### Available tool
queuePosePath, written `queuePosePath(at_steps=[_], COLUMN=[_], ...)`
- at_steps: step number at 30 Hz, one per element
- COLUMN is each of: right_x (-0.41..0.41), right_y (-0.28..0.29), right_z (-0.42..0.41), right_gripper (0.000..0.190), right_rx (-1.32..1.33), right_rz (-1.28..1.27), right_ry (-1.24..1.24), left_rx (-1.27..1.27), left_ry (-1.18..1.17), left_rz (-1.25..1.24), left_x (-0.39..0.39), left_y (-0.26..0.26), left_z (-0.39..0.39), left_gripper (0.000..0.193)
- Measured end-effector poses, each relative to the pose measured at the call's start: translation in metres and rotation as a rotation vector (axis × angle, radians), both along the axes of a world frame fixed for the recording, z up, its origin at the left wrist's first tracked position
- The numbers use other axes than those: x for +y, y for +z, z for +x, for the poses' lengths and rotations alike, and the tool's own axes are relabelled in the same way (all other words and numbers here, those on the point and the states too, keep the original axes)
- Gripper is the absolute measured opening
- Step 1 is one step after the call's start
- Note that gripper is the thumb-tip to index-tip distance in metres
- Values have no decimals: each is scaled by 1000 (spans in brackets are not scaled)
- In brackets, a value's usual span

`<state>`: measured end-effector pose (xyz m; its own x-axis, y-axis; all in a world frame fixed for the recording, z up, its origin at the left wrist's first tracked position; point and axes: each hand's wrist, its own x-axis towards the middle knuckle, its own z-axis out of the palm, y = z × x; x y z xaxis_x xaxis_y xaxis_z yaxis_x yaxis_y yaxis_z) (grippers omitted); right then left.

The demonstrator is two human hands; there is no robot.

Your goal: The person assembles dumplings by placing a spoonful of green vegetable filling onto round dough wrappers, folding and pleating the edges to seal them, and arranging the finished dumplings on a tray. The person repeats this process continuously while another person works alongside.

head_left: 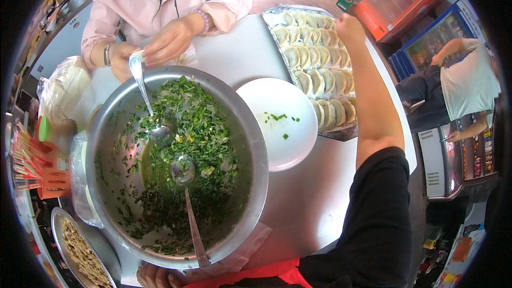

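Note:
My right hand is at the far right edge of a floured tray bearing rows of raw folded dumplings; its fingers are curled, and whatever may be in them is hidden. Only the curled fingers of my left hand show, at the near side of a large steel bowl. Chopped green filling lies in that bowl, with one metal spoon leaning on the near rim and another on the far rim. A white plate with a few green bits stands between bowl and tray.
Across the table a person in a pink jacket pinches a pale piece of dough. To the left are plastic bags, an orange chopstick holder and a bowl of minced filling. Another person stands at the right.

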<state>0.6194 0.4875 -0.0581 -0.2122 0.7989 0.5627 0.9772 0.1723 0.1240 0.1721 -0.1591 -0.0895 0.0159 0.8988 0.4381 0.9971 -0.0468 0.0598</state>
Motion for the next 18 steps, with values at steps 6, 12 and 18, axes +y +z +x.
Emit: queuePosePath(at_steps=[6, 12, 18], right_x=[26, 44, 28], right_y=[-8, -29, 8], right_z=[-104, -119, -58], right_gripper=[35, 29, 25], right_rx=[273, 232, 341], right_rz=[-275, -87, 79], right_ry=[150, 154, 27], left_rx=[-57, -47, -36], left_ry=[15, 14, 35], left_rz=[-52, -58, -36], left_x=[-4, -5, -9], left_y=[2, -2, -3], left_z=[-4, -6, 1], left_gripper=[22, 21, 20])
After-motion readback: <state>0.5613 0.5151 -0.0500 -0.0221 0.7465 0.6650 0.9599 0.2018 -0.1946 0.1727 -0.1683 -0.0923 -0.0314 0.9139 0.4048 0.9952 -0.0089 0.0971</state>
